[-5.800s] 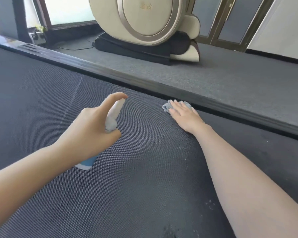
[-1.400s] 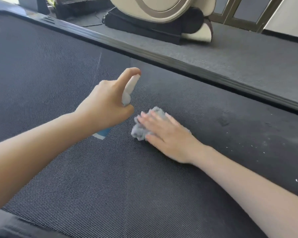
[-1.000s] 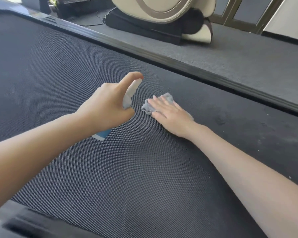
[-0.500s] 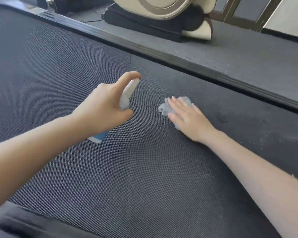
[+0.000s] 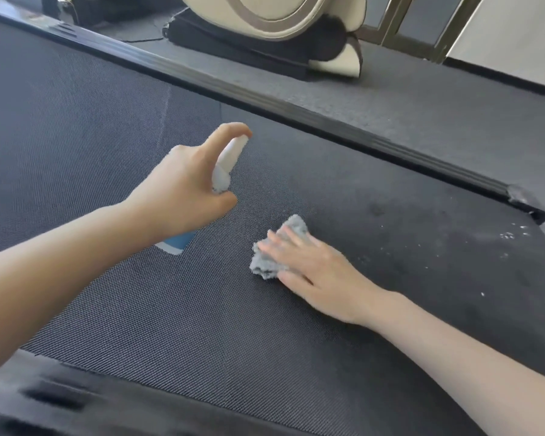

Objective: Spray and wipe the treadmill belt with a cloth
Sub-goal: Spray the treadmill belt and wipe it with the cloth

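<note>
The left hand (image 5: pixel 186 190) hovers over the middle of the treadmill belt (image 5: pixel 202 325), fingers curled round the spray bottle (image 5: pixel 225 166), index finger hooked over its white top, blue base poking out below the palm. The right hand (image 5: pixel 318 272) lies flat, fingers straight, pressing the crumpled grey cloth (image 5: pixel 265 262) onto the belt, right of the bottle and short of the far side rail (image 5: pixel 296 111). White flecks (image 5: pixel 510 236) dot the belt's right end.

Matt woven belt (image 5: pixel 202 325), fluffy cloth (image 5: pixel 266 264)
</note>
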Tool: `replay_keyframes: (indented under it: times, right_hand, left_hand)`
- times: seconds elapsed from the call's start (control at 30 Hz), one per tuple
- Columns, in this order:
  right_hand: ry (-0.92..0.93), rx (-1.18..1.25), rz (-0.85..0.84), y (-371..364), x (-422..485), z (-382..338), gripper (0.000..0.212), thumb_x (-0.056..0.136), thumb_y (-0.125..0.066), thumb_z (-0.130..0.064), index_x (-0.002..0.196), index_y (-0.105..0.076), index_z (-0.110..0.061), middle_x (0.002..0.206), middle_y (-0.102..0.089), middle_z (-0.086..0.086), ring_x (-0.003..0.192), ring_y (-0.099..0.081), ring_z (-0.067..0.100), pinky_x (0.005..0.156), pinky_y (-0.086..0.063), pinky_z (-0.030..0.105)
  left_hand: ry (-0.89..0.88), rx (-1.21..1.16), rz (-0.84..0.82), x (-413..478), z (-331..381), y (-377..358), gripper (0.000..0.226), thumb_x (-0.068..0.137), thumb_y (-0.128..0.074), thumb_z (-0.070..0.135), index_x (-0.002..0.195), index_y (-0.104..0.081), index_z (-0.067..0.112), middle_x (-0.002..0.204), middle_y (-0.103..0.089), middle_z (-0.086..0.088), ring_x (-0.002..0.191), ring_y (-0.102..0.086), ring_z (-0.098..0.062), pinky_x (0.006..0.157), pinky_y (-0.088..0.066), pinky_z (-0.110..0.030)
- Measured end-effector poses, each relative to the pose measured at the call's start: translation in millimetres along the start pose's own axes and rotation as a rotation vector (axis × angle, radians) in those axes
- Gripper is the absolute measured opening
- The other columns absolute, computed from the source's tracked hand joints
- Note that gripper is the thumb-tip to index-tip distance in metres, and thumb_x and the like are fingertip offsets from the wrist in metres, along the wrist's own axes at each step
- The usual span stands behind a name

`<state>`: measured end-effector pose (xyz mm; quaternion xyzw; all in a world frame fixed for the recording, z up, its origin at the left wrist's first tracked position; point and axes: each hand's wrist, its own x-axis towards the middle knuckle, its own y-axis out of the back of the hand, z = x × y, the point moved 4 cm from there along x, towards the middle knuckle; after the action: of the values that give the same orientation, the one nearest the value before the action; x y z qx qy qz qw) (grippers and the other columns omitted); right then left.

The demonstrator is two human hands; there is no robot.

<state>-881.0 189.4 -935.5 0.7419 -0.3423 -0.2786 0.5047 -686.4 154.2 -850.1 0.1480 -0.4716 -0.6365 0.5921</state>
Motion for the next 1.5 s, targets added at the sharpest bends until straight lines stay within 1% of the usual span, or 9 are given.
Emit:
replay_keyframes:
  times: [0.1, 0.3, 0.43, 0.57, 0.7, 0.9, 1.17, 1.4, 1.5]
  right_hand:
    - [-0.024, -0.012, -0.049, -3.8, -28.0, -10.6, 0.051, 0.098, -0.028, -0.042, 0.148, -0.02, -0.036, 0.156, -0.011, -0.017, 0.143, 0.006, -0.005, 0.115, 0.006, 0.016]
    - [-0.137, 0.073, -0.082, -12.0, -95.8, -27.4, 0.049, 0.095, -0.025, -0.044, 0.143, -0.02, -0.046, 0.154, -0.013, -0.023, 0.142, 0.003, -0.008, 0.118, -0.002, 0.023]
    - [-0.275, 0.148, -0.071, -15.5, -145.1, -39.3, 0.05, 0.094, -0.026, -0.045, 0.144, -0.025, -0.045, 0.152, -0.015, -0.028, 0.142, 0.001, -0.007, 0.118, -0.005, 0.023]
    - [-0.28, 0.122, -0.054, -21.9, -164.4, -44.4, 0.049, 0.097, -0.029, -0.041, 0.145, -0.027, -0.039, 0.154, -0.019, -0.023, 0.144, -0.002, -0.002, 0.119, -0.006, 0.027]
    - [-0.251, -0.004, -0.058, -24.9, -153.2, -37.1, 0.055, 0.095, -0.028, -0.051, 0.147, -0.012, -0.044, 0.155, -0.004, -0.027, 0.143, 0.009, -0.003, 0.118, 0.006, 0.027]
    - [-0.343, -0.07, 0.021, -16.8, -117.4, 15.5, 0.07, 0.086, -0.016, -0.07, 0.147, 0.003, -0.041, 0.156, 0.008, -0.023, 0.139, 0.02, -0.005, 0.118, 0.01, 0.032]
    - [-0.654, -0.027, 0.135, 19.0, -130.1, 161.9, 0.053, 0.099, -0.018, -0.048, 0.149, -0.002, -0.04, 0.157, 0.003, -0.019, 0.143, 0.013, 0.001, 0.119, 0.007, 0.038]
    - [-0.68, -0.045, 0.146, 30.8, -167.6, 206.0, 0.049, 0.1, -0.016, -0.043, 0.148, -0.004, -0.042, 0.158, 0.0, -0.018, 0.144, 0.009, 0.002, 0.119, 0.004, 0.038]
    - [-0.65, -0.05, 0.134, 31.2, -172.5, 210.9, 0.051, 0.1, -0.016, -0.043, 0.149, -0.004, -0.039, 0.158, 0.001, -0.017, 0.144, 0.009, 0.003, 0.118, 0.004, 0.039]
  left_hand:
    - [-0.033, -0.026, -0.001, -1.0, 7.9, 4.8, 0.07, 0.072, -0.063, 0.005, 0.134, -0.04, 0.026, 0.058, -0.055, 0.008, 0.059, -0.05, -0.004, 0.055, -0.04, -0.023]
    - [-0.064, -0.119, -0.007, -8.4, 10.1, 23.4, 0.069, 0.071, -0.063, 0.004, 0.132, -0.042, 0.028, 0.055, -0.052, 0.008, 0.057, -0.052, 0.0, 0.052, -0.035, -0.007]
    - [-0.066, -0.144, -0.058, -16.0, 17.1, 30.6, 0.068, 0.072, -0.063, 0.007, 0.131, -0.039, 0.033, 0.056, -0.051, -0.007, 0.053, -0.048, -0.016, 0.053, -0.04, -0.028]
    - [-0.095, -0.174, -0.122, -22.6, 31.7, 20.5, 0.068, 0.072, -0.062, 0.006, 0.131, -0.04, 0.032, 0.056, -0.052, -0.008, 0.052, -0.048, -0.016, 0.053, -0.041, -0.027]
    - [-0.115, -0.206, -0.155, -24.6, 47.9, -7.2, 0.068, 0.073, -0.062, 0.007, 0.13, -0.039, 0.034, 0.059, -0.054, -0.009, 0.055, -0.05, -0.02, 0.056, -0.043, -0.03]
    - [-0.122, -0.163, -0.146, -24.5, 64.1, -39.9, 0.069, 0.072, -0.064, 0.007, 0.131, -0.039, 0.034, 0.054, -0.052, 0.003, 0.056, -0.051, -0.01, 0.051, -0.037, -0.017]
    - [-0.112, -0.047, -0.17, -30.4, 82.7, -69.6, 0.069, 0.072, -0.066, 0.008, 0.133, -0.041, 0.028, 0.048, -0.049, 0.007, 0.058, -0.053, 0.0, 0.052, -0.036, -0.009]
    - [-0.11, 0.096, -0.135, -29.1, 98.2, -85.7, 0.061, 0.079, -0.067, 0.023, 0.131, -0.036, 0.029, 0.065, -0.057, 0.003, 0.062, -0.055, -0.019, 0.061, -0.038, -0.03]
    - [-0.097, 0.147, -0.114, -28.4, 103.6, -94.2, 0.055, 0.078, -0.06, 0.018, 0.125, -0.034, 0.03, 0.062, -0.051, 0.006, 0.057, -0.051, -0.016, 0.061, -0.038, -0.031]
